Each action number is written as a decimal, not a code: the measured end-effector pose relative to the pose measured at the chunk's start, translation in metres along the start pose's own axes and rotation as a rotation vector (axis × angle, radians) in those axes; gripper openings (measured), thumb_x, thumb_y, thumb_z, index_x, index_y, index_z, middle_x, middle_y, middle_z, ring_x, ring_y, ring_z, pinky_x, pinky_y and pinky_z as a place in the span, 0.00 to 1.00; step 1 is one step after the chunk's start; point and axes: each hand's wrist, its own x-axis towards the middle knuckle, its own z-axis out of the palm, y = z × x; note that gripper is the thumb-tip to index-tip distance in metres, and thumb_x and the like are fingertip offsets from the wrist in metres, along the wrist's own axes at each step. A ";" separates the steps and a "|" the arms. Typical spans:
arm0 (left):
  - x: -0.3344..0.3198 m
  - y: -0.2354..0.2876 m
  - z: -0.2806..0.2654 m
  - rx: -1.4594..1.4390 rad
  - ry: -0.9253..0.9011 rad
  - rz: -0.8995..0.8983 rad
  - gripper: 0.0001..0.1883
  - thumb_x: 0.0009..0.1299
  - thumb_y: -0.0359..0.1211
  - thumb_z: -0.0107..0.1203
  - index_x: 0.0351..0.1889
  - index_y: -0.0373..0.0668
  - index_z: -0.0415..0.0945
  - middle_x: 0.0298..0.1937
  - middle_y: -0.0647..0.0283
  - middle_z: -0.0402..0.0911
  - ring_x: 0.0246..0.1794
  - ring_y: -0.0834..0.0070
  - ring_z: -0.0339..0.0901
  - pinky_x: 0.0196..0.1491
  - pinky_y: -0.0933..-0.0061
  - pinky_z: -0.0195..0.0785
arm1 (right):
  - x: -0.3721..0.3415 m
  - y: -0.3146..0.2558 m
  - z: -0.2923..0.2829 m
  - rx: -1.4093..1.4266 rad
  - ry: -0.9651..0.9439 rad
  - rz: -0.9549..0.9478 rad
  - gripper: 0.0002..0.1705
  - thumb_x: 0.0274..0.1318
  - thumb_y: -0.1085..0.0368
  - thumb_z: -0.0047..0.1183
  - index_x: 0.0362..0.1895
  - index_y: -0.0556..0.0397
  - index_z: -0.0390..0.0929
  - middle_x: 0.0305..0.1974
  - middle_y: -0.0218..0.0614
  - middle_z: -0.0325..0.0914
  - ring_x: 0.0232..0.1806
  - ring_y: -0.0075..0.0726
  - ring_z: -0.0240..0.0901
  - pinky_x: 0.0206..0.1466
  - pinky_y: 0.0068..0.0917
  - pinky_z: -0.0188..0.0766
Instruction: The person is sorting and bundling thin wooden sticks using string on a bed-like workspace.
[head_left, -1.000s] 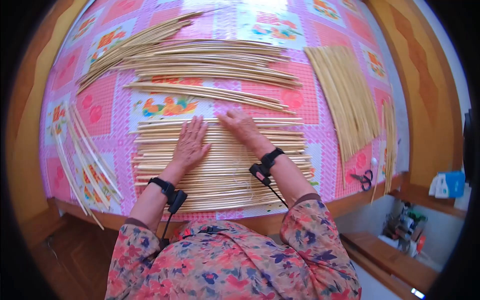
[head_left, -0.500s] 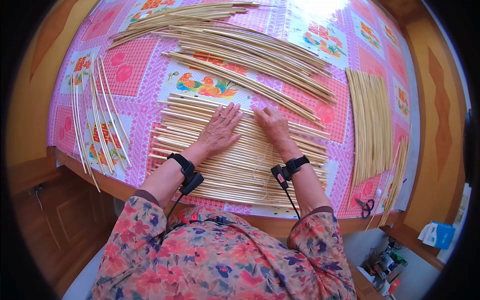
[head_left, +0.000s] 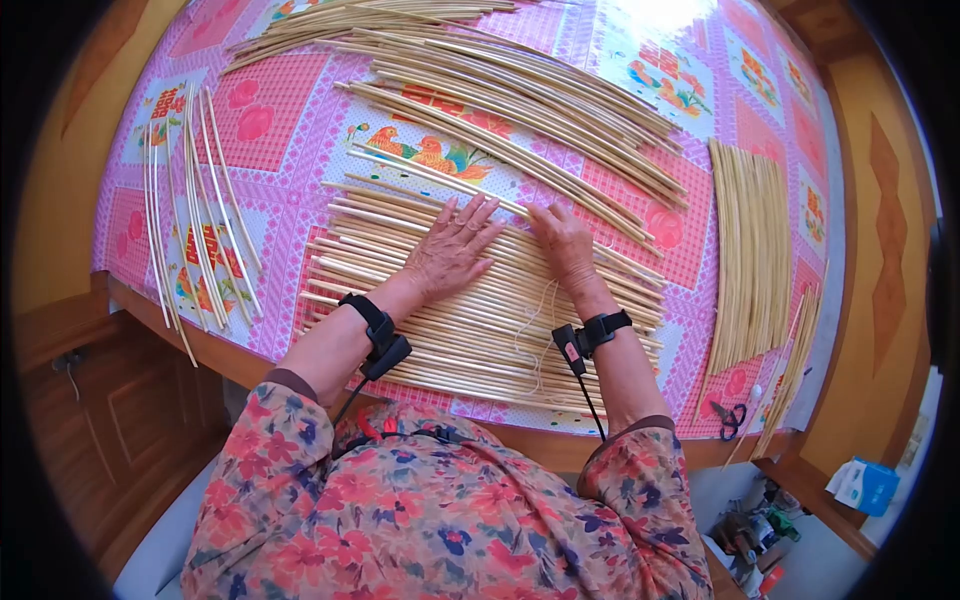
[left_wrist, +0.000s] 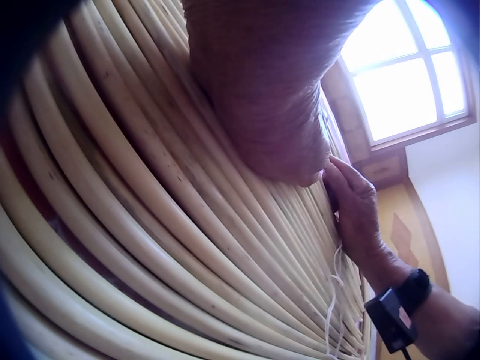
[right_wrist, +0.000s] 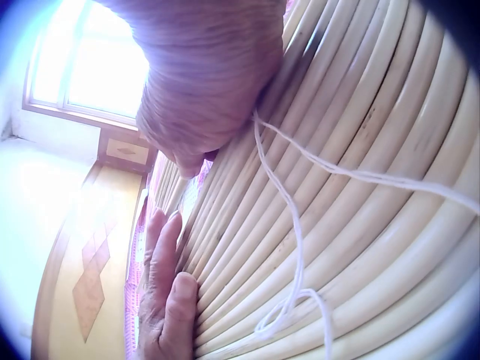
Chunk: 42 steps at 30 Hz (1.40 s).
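presently, from my distant place, i see the left hand (head_left: 447,254) flat upon the row of sticks (head_left: 460,330), its fingers straight and slightly apart. the right hand (head_left: 565,245) is beside it, at the far edge of this row, with fingers curled and pinching one pale stick (head_left: 430,177). the row lies on the surface (head_left: 285,195), close before the person. a white string (right_wrist: 298,240) hangs loosely over the sticks.
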 end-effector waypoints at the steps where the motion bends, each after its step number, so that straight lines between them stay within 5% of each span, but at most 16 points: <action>1: 0.000 0.000 0.000 0.008 0.002 0.014 0.30 0.61 0.42 0.49 0.61 0.45 0.55 0.68 0.56 0.45 0.69 0.62 0.37 0.67 0.57 0.27 | 0.000 0.001 0.001 0.001 -0.005 0.001 0.11 0.48 0.65 0.50 0.39 0.42 0.73 0.25 0.33 0.67 0.28 0.39 0.69 0.27 0.33 0.69; 26: 0.002 0.001 -0.001 0.149 0.064 0.040 0.28 0.60 0.46 0.49 0.58 0.48 0.61 0.66 0.60 0.49 0.68 0.67 0.44 0.64 0.55 0.32 | 0.001 -0.006 -0.005 -0.071 0.026 -0.107 0.11 0.46 0.65 0.51 0.38 0.43 0.73 0.23 0.32 0.66 0.28 0.36 0.68 0.28 0.32 0.68; 30: 0.028 0.008 -0.028 0.063 0.095 0.059 0.27 0.59 0.47 0.51 0.55 0.47 0.64 0.61 0.58 0.59 0.63 0.68 0.54 0.61 0.56 0.39 | 0.006 -0.009 -0.015 -0.066 0.064 -0.147 0.11 0.46 0.66 0.51 0.38 0.44 0.74 0.23 0.32 0.66 0.28 0.36 0.68 0.29 0.31 0.67; 32: 0.047 0.004 -0.037 -0.034 -0.017 -0.128 0.21 0.60 0.43 0.52 0.49 0.45 0.69 0.51 0.58 0.71 0.55 0.66 0.64 0.58 0.58 0.45 | 0.009 -0.013 -0.025 -0.062 0.081 -0.191 0.12 0.46 0.66 0.50 0.39 0.45 0.74 0.23 0.32 0.65 0.27 0.36 0.67 0.29 0.31 0.67; 33: 0.057 0.000 -0.048 -0.158 -0.110 -0.183 0.16 0.62 0.43 0.50 0.39 0.42 0.74 0.38 0.58 0.77 0.42 0.65 0.72 0.50 0.60 0.57 | 0.011 -0.014 -0.033 -0.062 0.092 -0.235 0.12 0.46 0.66 0.50 0.39 0.45 0.74 0.23 0.31 0.65 0.27 0.35 0.67 0.29 0.30 0.66; 36: 0.077 -0.002 -0.077 -0.475 -0.359 -0.221 0.17 0.64 0.44 0.48 0.35 0.40 0.76 0.32 0.57 0.78 0.35 0.64 0.75 0.40 0.62 0.64 | 0.012 -0.025 -0.059 -0.114 0.075 -0.351 0.14 0.46 0.67 0.50 0.41 0.48 0.73 0.23 0.32 0.64 0.27 0.35 0.66 0.30 0.29 0.65; 37: 0.081 -0.001 -0.086 -0.385 -0.439 -0.130 0.19 0.67 0.45 0.45 0.33 0.38 0.77 0.28 0.59 0.79 0.29 0.68 0.77 0.32 0.68 0.68 | 0.011 -0.027 -0.065 -0.114 0.074 -0.391 0.15 0.45 0.68 0.49 0.42 0.49 0.72 0.25 0.32 0.64 0.28 0.34 0.65 0.30 0.30 0.65; 38: 0.082 -0.002 -0.086 -0.385 -0.437 -0.122 0.19 0.67 0.45 0.45 0.33 0.38 0.77 0.28 0.59 0.79 0.29 0.68 0.77 0.32 0.68 0.68 | 0.010 -0.029 -0.071 -0.121 0.077 -0.388 0.15 0.45 0.68 0.49 0.42 0.49 0.72 0.25 0.32 0.64 0.28 0.34 0.65 0.30 0.30 0.65; 40: 0.085 -0.004 -0.086 -0.877 -0.674 -0.190 0.19 0.68 0.45 0.44 0.35 0.37 0.76 0.28 0.61 0.80 0.27 0.75 0.77 0.32 0.74 0.70 | 0.008 -0.033 -0.081 -0.143 0.045 -0.446 0.15 0.45 0.69 0.47 0.42 0.51 0.72 0.25 0.32 0.64 0.28 0.34 0.65 0.29 0.30 0.64; 42: 0.082 0.006 -0.098 -0.941 -0.692 -0.196 0.19 0.69 0.44 0.43 0.35 0.37 0.76 0.28 0.62 0.79 0.26 0.79 0.76 0.30 0.80 0.71 | 0.004 -0.038 -0.089 -0.181 0.059 -0.453 0.16 0.44 0.69 0.47 0.42 0.52 0.72 0.26 0.32 0.64 0.27 0.33 0.65 0.29 0.29 0.64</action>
